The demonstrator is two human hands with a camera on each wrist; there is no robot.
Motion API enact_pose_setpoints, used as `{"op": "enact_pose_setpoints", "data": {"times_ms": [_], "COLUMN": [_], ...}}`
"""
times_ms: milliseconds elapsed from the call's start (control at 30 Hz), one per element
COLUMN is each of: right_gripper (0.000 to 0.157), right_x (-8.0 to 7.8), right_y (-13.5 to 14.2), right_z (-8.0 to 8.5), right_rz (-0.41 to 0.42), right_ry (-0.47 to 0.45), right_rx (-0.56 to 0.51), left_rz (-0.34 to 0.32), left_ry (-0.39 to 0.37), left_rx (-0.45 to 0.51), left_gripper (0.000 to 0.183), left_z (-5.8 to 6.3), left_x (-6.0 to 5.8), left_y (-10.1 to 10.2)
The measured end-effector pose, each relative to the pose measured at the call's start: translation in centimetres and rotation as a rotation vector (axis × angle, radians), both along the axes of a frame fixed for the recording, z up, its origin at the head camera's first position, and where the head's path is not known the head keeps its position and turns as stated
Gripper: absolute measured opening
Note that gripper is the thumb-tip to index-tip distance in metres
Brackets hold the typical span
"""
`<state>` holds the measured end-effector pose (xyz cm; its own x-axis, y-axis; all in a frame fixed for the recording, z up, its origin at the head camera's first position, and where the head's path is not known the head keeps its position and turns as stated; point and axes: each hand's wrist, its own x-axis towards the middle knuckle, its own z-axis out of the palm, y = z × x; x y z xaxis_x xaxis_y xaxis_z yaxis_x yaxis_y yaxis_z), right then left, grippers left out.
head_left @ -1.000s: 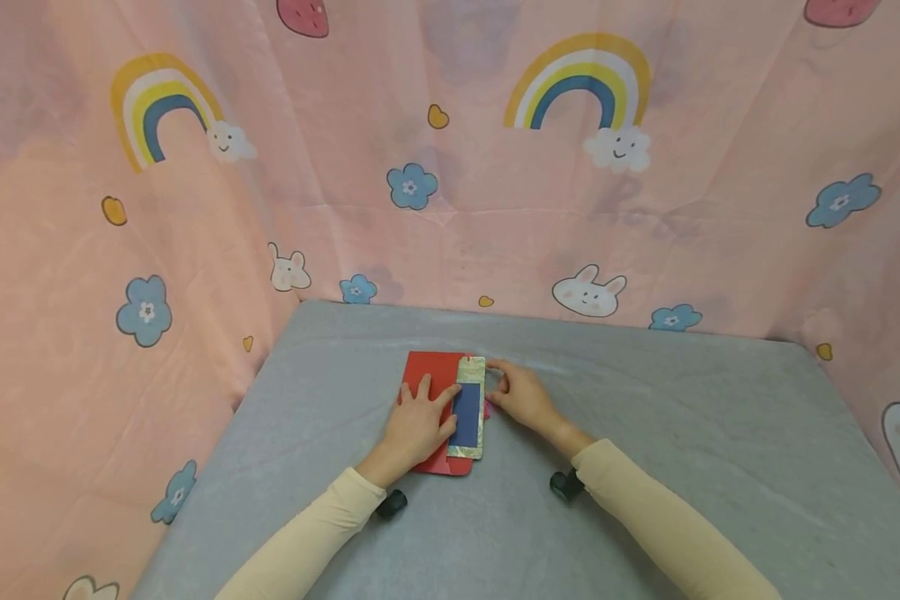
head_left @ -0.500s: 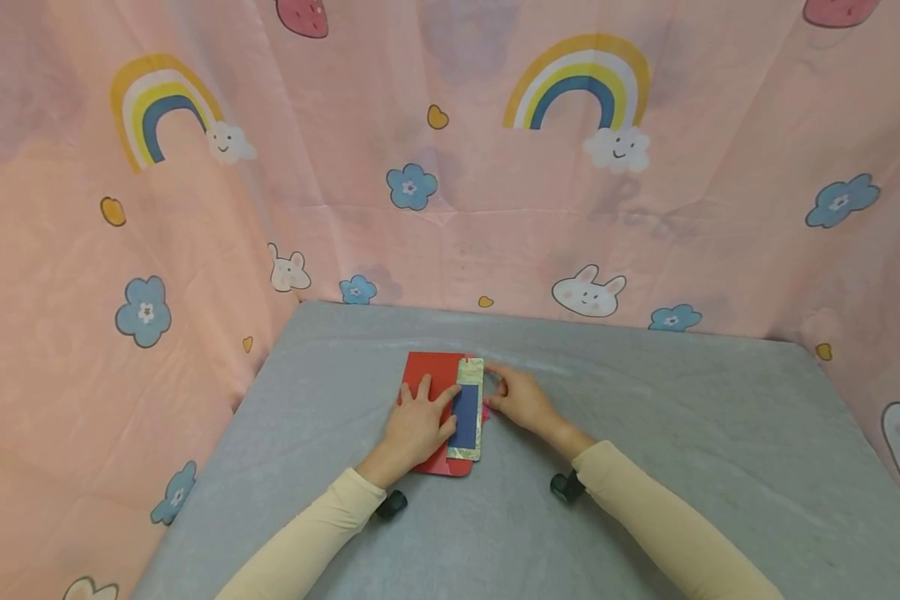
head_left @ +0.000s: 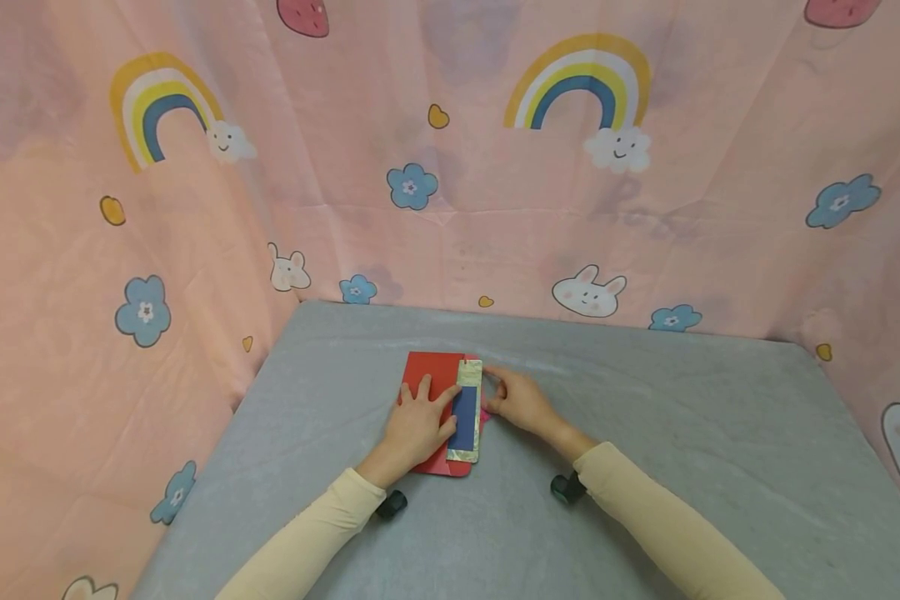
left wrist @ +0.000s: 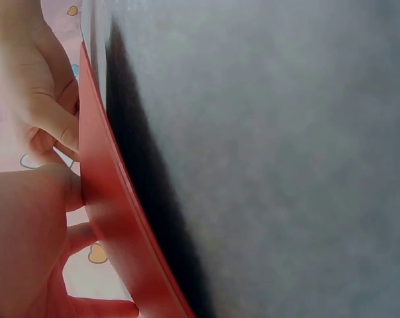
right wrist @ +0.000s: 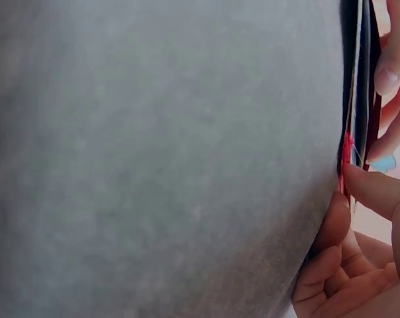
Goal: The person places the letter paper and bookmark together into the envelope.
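A red paper folder or envelope (head_left: pixel 438 367) lies upright on the grey cloth. My left hand (head_left: pixel 414 425) presses on it with fingers spread, its index finger and thumb reaching the left edge of a long bookmark (head_left: pixel 464 417). That bookmark has a blue panel and pale green patterned ends, and overlaps the folder's right side. A bit of pink-red thread (right wrist: pixel 348 146) shows at its right edge. My right hand (head_left: pixel 523 402) is at that edge, thumb and fingers curled and pinching there in the right wrist view. In the left wrist view the red folder (left wrist: pixel 114 192) stands slightly off the cloth.
Grey cloth (head_left: pixel 682 433) covers the table on both sides of the hands. A pink curtain (head_left: pixel 480 242) printed with rainbows, flowers and rabbits hangs behind and to the left. Dark wrist cameras (head_left: pixel 567 487) sit under both wrists.
The bookmark has slid slightly left and toward me over the red folder, the right hand's fingers following its edge. The left hand stays in place.
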<state>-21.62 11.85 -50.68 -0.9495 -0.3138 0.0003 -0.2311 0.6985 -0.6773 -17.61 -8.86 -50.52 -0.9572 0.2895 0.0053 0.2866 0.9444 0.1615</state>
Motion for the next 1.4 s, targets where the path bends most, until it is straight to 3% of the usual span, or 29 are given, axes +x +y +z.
{"op": "enact_pose_setpoints", "data": {"times_ms": [233,533,1000,1400], "right_gripper": [0.066,0.057,0.071,0.073], "right_x": [-0.04,-0.16,-0.14,-0.02], "right_y": [-0.13,-0.17,-0.24,-0.41], "right_z": [0.06,0.3,0.25,0.13], "right_rz": [0.016,0.0,0.029,0.017], "right_ry": [-0.023,-0.094,-0.07,-0.093], "right_rx": [0.008,-0.014,0.01,0.032], "left_rz": [-0.002,-0.006,-0.012,-0.004], "left_ry": [0.011,0.017,0.017,-0.003], "left_rx": [0.01,0.011,0.008,0.003], "left_gripper": [0.055,0.055,0.054,0.055], "left_z": [-0.04,-0.16,0.0,-0.11], "left_x": [0.01,-0.03,0.09,0.0], "left_y": [-0.04,-0.01,-0.02,-0.01]}}
